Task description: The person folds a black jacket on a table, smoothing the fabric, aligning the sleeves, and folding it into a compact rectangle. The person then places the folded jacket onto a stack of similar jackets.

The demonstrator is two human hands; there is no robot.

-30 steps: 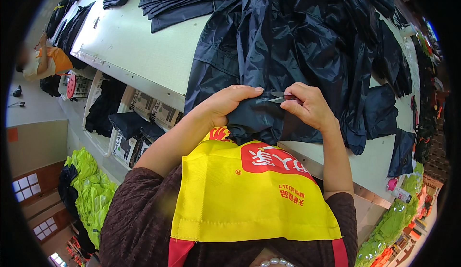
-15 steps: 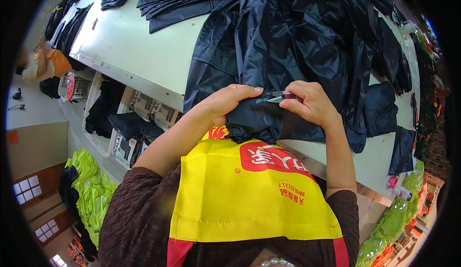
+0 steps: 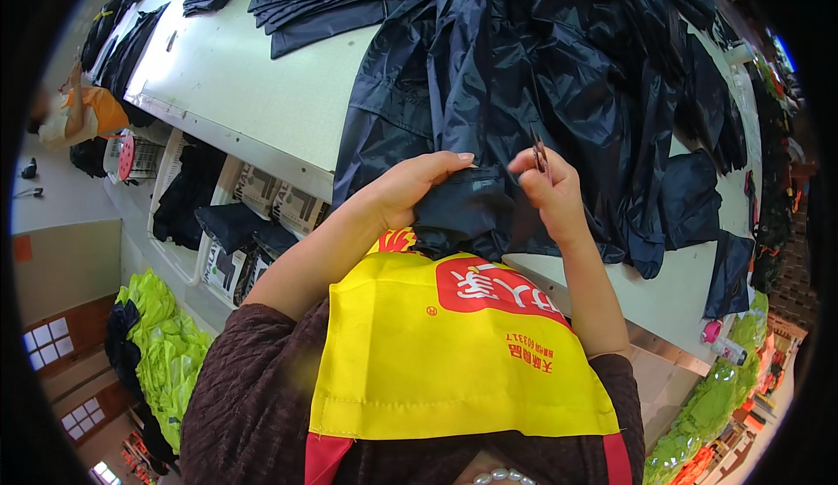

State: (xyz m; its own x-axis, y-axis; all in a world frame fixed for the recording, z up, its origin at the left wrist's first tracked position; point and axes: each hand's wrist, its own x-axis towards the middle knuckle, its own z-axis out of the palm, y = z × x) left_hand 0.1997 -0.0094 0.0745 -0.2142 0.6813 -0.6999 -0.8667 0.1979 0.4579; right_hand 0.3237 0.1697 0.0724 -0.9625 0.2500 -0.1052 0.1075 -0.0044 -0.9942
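A large dark navy garment of shiny fabric lies bunched over the table in front of me. My left hand is closed on its near edge, thumb on top and the other fingers hidden beneath the cloth. Just right of it, my right hand holds thread snips above the fabric, their blades pointing away from me. The snips do not appear to touch the cloth.
A pale table carries folded dark pieces at the far left. Bins with dark cloth stand below its left edge. Bright green material lies lower left. A bottle is near the right edge. Another person is far left.
My right hand has drawn back from the cloth beside my left thumb and turned, so the snips now point away from me instead of left. My left hand has barely moved.
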